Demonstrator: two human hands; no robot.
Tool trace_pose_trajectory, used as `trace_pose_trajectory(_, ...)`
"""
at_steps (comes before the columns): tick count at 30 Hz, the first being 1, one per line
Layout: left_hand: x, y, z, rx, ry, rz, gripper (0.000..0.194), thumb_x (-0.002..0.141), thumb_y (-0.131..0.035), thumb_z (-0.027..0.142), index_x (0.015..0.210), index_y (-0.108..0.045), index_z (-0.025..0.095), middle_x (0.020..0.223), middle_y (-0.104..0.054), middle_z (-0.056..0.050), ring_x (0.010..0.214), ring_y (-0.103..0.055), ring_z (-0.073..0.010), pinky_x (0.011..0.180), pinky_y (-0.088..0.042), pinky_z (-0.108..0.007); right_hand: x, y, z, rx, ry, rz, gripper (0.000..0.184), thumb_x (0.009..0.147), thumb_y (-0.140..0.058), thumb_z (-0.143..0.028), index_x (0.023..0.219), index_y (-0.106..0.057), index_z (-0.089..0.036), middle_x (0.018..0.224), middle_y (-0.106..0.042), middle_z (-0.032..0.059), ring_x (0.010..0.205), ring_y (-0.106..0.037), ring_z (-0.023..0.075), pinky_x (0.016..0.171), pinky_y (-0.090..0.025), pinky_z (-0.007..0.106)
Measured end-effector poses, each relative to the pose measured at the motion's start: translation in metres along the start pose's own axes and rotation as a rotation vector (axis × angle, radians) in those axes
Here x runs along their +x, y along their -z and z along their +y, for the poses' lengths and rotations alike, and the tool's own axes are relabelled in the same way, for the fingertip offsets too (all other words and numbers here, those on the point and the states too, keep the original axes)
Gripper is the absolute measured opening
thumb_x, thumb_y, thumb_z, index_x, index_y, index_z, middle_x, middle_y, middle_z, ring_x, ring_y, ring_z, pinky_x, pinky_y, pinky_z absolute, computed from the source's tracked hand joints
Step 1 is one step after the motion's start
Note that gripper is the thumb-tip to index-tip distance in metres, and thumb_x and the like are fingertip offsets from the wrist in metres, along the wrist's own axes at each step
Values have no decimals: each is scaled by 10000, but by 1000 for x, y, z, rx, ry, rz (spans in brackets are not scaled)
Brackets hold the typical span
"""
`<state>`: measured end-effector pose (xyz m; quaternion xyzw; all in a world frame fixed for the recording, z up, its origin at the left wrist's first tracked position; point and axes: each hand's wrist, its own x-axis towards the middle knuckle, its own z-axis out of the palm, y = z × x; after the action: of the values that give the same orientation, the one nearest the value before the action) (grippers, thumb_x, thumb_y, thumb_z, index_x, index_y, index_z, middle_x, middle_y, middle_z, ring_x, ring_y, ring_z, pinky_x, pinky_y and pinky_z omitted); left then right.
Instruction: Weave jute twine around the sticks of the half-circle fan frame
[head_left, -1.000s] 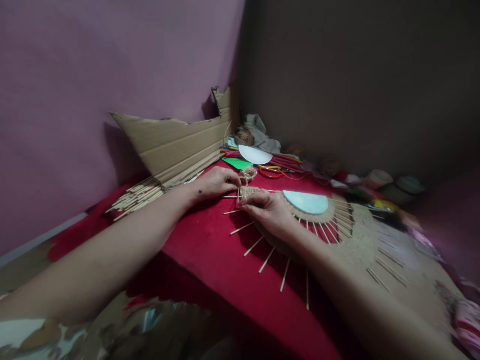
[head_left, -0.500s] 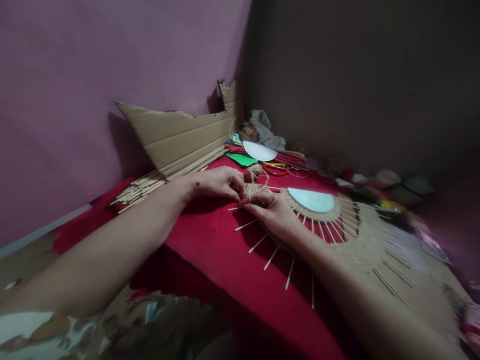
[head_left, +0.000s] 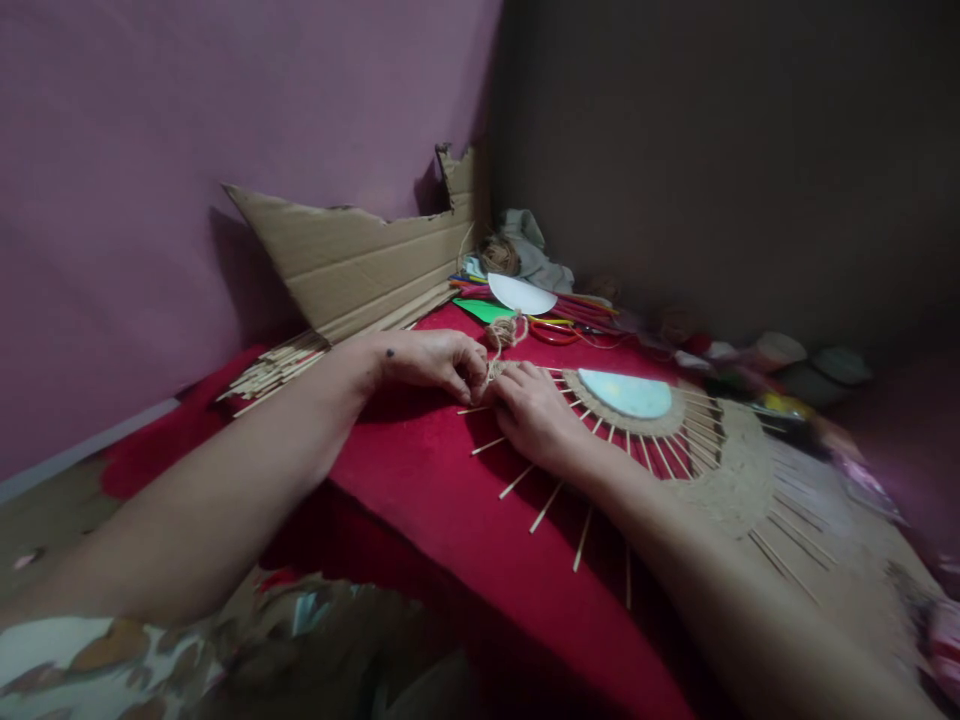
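Note:
A fan-shaped piece of thin wooden sticks woven with jute twine [head_left: 746, 480] lies before me, with a pale blue half-disc [head_left: 626, 393] at its centre. My left hand [head_left: 446, 362] is closed at the left end of the woven band, fingertips pinching the jute twine. Close beside it, my right hand [head_left: 536, 408] has its fingers curled over the same end of the band, also on the twine. Just behind the hands sits a small ball of jute twine [head_left: 500, 332], a loose strand running towards my fingers. My hands hide the exact spot where the twine meets the sticks.
A bundle of sticks [head_left: 277, 370] lies left on the red cloth [head_left: 435, 490]. Torn cardboard [head_left: 360, 260] leans against the wall. Behind are a white half-disc [head_left: 523, 295], green paper [head_left: 484, 311], scissors [head_left: 553, 332] and another twine ball [head_left: 498, 256].
My right hand has rolled over, its fingers now curled down over the band end. The small twine ball has shifted slightly, and the view has moved a little.

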<state>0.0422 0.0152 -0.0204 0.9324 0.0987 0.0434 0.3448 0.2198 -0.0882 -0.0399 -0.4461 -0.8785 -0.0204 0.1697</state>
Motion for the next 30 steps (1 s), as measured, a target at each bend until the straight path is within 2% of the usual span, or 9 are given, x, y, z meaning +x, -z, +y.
trace_pose_trajectory(3, -1, 2, -1, -3, 28, -16, 87, 762, -634, 203, 738, -692, 143, 779, -598, -19, 748, -553, -125, 733, -426, -237, 3, 1, -1, -101, 15, -76, 237, 792, -467, -66, 958, -616, -147, 1016, -611, 124, 929, -468, 251, 807, -355, 385)
trace_pose_trajectory(6, -2, 5, -1, 2, 43, -25, 76, 752, -638, 194, 728, -691, 146, 758, -586, -11, 737, -548, -116, 723, -422, -218, 4, 1, 0, -122, 27, -100, 248, 786, -461, -55, 964, -614, -135, 1005, -602, 127, 915, -459, 248, 801, -355, 377)
trace_pose_trajectory(12, -6, 10, 4, -13, 71, -56, 89, 761, -633, 187, 717, -705, 159, 730, -594, -4, 730, -528, -105, 717, -401, -191, 4, 0, 3, -135, 42, -61, 192, 805, -433, -62, 856, -595, -152, 910, -587, 113, 833, -431, 227, 748, -356, 355)
trace_pose_trajectory(17, -9, 12, 4, -62, 112, -56, 74, 737, -659, 188, 737, -733, 182, 755, -606, 0, 750, -528, -110, 731, -401, -199, 4, 1, 3, -114, 39, -33, 201, 872, -408, -91, 868, -604, -136, 912, -587, 121, 809, -428, 219, 735, -370, 358)
trace_pose_trajectory(30, -8, 12, 1, -123, 111, -74, 42, 695, -681, 201, 680, -704, 169, 762, -582, 7, 774, -536, -119, 760, -412, -218, 4, 1, 3, -125, 37, -20, 206, 862, -414, -67, 860, -606, -143, 892, -587, 113, 806, -426, 217, 731, -375, 348)
